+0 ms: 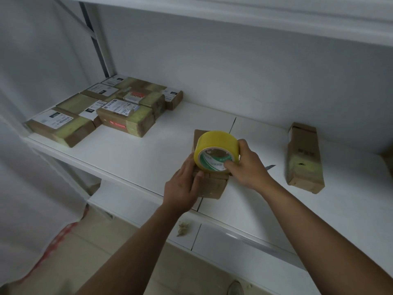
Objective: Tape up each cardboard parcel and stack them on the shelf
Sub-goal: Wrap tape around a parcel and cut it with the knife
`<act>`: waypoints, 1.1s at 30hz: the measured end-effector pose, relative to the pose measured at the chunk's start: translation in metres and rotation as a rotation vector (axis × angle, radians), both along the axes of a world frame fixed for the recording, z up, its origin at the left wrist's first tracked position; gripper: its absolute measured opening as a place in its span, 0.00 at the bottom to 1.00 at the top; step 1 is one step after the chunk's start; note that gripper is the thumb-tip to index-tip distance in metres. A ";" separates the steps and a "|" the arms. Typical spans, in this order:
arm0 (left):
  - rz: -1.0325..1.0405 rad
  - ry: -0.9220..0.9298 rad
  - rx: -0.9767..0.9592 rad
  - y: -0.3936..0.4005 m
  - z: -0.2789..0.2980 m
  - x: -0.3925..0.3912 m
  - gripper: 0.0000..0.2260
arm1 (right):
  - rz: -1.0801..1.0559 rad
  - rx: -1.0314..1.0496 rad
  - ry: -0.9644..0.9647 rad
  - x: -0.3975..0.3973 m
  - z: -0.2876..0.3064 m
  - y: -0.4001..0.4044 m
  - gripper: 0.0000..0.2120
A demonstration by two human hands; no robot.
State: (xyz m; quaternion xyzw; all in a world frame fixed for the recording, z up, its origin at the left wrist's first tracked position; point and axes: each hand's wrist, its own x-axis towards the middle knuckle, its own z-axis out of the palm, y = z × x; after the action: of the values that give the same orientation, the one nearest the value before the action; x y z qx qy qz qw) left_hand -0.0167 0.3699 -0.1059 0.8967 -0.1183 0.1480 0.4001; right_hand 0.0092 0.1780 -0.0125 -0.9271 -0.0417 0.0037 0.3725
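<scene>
Taped parcels (119,109) stacked far left of tape roll (215,151). Right hand (247,165) grips roll; left hand (185,186) flat on parcel in hand (214,186), taping unfinished. Long parcel (304,158) right of roll, unstacked.

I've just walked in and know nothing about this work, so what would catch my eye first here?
The bright yellow roll of tape at the centre, gripped by the right hand over a brown cardboard parcel that the left hand steadies on the white shelf. At the back left lies a cluster of taped, labelled parcels.
</scene>
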 end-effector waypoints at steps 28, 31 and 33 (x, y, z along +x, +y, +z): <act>0.130 -0.360 0.476 0.008 0.004 0.017 0.21 | 0.047 -0.205 -0.064 0.005 0.012 0.016 0.13; 0.139 -0.354 0.477 0.009 0.006 0.017 0.23 | 0.034 -0.239 -0.076 0.006 0.014 0.022 0.14; 0.130 -0.334 0.486 0.010 0.007 0.016 0.25 | 0.019 -0.232 -0.074 0.007 0.014 0.022 0.13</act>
State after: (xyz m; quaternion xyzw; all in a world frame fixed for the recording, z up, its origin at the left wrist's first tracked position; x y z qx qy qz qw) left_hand -0.0012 0.3796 -0.0986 0.9351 -0.1567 0.2861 0.1384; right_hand 0.0166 0.1999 0.0011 -0.9630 -0.0635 -0.0219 0.2611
